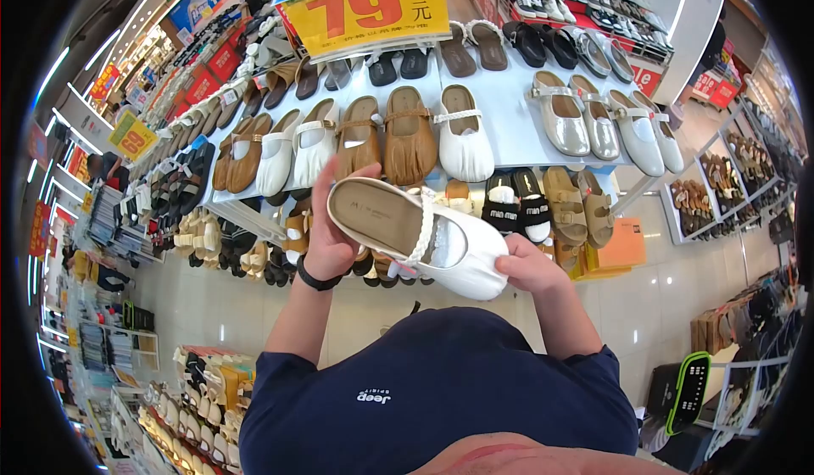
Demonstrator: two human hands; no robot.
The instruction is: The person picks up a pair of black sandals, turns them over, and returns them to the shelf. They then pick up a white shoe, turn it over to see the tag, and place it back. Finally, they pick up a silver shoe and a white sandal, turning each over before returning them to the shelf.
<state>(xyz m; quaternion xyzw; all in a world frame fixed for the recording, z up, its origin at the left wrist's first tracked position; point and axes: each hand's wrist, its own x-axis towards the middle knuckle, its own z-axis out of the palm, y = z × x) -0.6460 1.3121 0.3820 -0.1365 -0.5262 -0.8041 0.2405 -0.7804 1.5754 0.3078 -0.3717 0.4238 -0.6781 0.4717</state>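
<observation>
A white slip-on shoe (471, 259) with a braided strap and brown insole is held up in front of my chest, its toe to the right. My left hand (332, 237) grips the heel end, with the thumb side against the shoe and a black band at the wrist. At the toe, my right hand (534, 265) pinches the white upper between thumb and fingers. White stuffing shows inside the opening. Just beyond, on the white display table, stand a similar white shoe (471, 148) and a brown shoe (410, 148).
A yellow price sign (365, 13) rises over the table. Silver shoes (560, 123) stand at the right, brown sandals (566, 208) on the lower shelf. An orange box (617, 244) is beside them. Shoe racks (199, 416) stand behind me at left, a black-and-green basket (688, 390) at right.
</observation>
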